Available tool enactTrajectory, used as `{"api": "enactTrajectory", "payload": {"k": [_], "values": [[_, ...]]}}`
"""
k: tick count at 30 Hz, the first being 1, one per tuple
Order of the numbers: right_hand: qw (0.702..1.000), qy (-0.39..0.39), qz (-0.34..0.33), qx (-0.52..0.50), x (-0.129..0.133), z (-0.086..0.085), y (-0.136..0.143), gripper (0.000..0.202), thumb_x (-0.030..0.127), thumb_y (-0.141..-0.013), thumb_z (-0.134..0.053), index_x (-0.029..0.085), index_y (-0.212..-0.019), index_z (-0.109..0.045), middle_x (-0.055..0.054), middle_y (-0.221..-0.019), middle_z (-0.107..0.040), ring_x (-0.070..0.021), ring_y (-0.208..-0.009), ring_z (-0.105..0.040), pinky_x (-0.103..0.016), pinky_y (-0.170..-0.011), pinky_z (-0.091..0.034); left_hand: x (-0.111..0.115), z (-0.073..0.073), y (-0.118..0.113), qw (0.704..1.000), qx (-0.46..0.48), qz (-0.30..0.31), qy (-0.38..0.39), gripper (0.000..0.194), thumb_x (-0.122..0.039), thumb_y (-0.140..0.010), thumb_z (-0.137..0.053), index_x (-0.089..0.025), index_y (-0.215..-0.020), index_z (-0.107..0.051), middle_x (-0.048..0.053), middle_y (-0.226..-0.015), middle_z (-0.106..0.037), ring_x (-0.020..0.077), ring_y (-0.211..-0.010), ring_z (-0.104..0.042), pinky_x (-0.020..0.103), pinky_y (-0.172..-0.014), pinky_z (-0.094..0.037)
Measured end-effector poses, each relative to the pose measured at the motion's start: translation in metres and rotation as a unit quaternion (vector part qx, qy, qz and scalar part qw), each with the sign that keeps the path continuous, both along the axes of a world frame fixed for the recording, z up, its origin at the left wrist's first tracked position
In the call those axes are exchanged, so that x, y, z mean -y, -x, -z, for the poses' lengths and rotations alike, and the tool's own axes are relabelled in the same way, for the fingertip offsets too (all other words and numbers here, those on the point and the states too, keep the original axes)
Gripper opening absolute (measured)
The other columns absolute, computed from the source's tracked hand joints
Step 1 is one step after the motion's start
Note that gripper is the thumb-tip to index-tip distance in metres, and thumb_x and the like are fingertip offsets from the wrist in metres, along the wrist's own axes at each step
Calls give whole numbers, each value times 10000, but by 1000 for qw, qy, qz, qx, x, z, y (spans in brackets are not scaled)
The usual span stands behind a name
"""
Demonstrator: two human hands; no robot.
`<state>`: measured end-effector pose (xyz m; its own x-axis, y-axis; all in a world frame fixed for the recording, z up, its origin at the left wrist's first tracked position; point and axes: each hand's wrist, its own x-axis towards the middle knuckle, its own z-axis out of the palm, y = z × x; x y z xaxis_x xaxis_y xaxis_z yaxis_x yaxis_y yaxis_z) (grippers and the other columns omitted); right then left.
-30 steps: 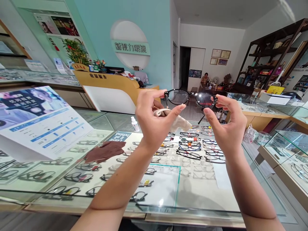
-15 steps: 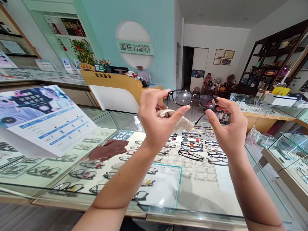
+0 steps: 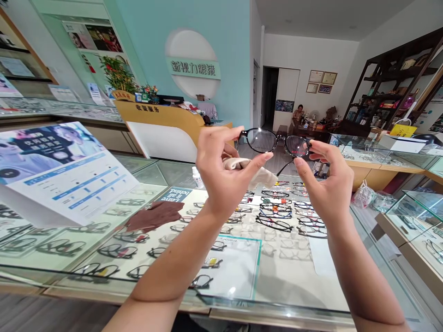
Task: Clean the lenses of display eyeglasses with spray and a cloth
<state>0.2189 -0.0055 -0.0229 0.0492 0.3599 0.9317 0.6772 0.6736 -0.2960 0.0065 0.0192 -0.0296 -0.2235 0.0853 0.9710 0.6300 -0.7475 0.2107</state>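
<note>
A pair of black round-framed eyeglasses (image 3: 262, 140) is held up in front of me, above the glass display counter. My left hand (image 3: 223, 170) grips the frame's left end between finger and thumb, with a cream cloth (image 3: 263, 177) tucked in the same hand and hanging below the lenses. At the other end, my right hand (image 3: 327, 177) pinches the frame near the hinge. One temple arm slants down under the right lens, which carries small red print. The far ends of the temples are hidden behind my hands.
Rows of glasses (image 3: 275, 223) lie inside the glass counter (image 3: 297, 290). On its top rest a brown cloth (image 3: 155, 216), a white spray bottle (image 3: 197, 177) and a tent-shaped printed card (image 3: 69, 170). A person (image 3: 299, 111) sits at the back near a dark shelf (image 3: 391, 87).
The eyeglasses have tilted slightly, and both hands have shifted a little to the left in view. The grip on frame and cloth is unchanged.
</note>
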Motion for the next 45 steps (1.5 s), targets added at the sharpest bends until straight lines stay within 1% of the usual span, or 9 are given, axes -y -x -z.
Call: {"api": "enactTrajectory", "payload": {"k": [3, 7, 11, 15, 23, 28, 33, 39, 45], "values": [[1000, 0, 1, 1, -1, 0, 0, 379, 501, -965, -723, 267, -1260, -683, -79, -1165, -801, -253, -986, -761, -473, -908, -592, 0, 0, 0, 1000, 1, -6, 2, 637, -658, -756, -904, -294, -1226, -675, 49, -1117, -615, 154, -730, -576, 337, -674, -490], [1000, 1, -2, 1, -1, 0, 0, 383, 503, -965, -723, 272, -1266, -678, -79, -1179, -798, -251, -983, -761, -477, -916, -594, 0, -1, -1, 1000, -1, 7, -13, 627, -644, -759, -908, -298, -1231, -682, 48, -1129, -611, 138, -704, -554, 330, -661, -480], [1000, 8, -6, -3, -1, 0, 0, 382, 499, -961, -724, 267, -1260, -674, -84, -1191, -795, -255, -983, -761, -488, -927, -591, 0, -1, -1, 1000, 4, 8, -9, 623, -647, -758, -909, -292, -1218, -685, 48, -1126, -611, 129, -691, -533, 323, -642, -470], [1000, 14, -13, -12, 0, 0, 0, 383, 490, -951, -735, 259, -1251, -673, -85, -1189, -790, -256, -982, -755, -499, -945, -586, 0, -1, 0, 1000, 5, 13, 8, 627, -648, -765, -903, -294, -1233, -681, 61, -1151, -612, 148, -726, -560, 329, -646, -479], [1000, 0, -6, -14, 1, 0, 2, 358, 512, -955, -726, 268, -1212, -671, -73, -1149, -796, -252, -966, -758, -487, -928, -595, 0, 0, -2, 1000, 4, -8, 16, 623, -653, -775, -894, -282, -1227, -677, 62, -1149, -643, 164, -771, -612, 330, -656, -517], [1000, 6, -14, -17, 3, -2, 3, 347, 486, -950, -727, 255, -1200, -661, -75, -1146, -785, -252, -951, -751, -478, -911, -587, 2, -2, -2, 1000, 9, 2, 24, 597, -624, -779, -905, -282, -1216, -685, 64, -1131, -653, 162, -767, -604, 340, -667, -529], [1000, 7, -10, -16, 3, -2, 3, 346, 489, -942, -730, 260, -1191, -657, -73, -1144, -785, -255, -954, -751, -471, -895, -580, 1, -2, -1, 999, 9, 32, 13, 593, -603, -769, -921, -298, -1223, -691, 59, -1145, -632, 160, -766, -596, 341, -658, -519], [1000, 12, -9, -16, 2, -1, 3, 338, 468, -940, -731, 256, -1193, -659, -76, -1145, -797, -248, -942, -755, -474, -902, -582, 1, -2, -1, 1000, 11, 20, 14, 604, -606, -758, -927, -290, -1216, -691, 58, -1155, -637, 142, -728, -578, 336, -669, -523], [1000, -1, -14, -23, 3, -2, 3, 349, 462, -939, -735, 254, -1209, -657, -73, -1161, -782, -248, -958, -748, -467, -903, -585, 0, -3, 0, 999, 9, 41, 20, 585, -581, -764, -934, -282, -1212, -705, 50, -1135, -651, 136, -724, -582, 325, -666, -522]]}}
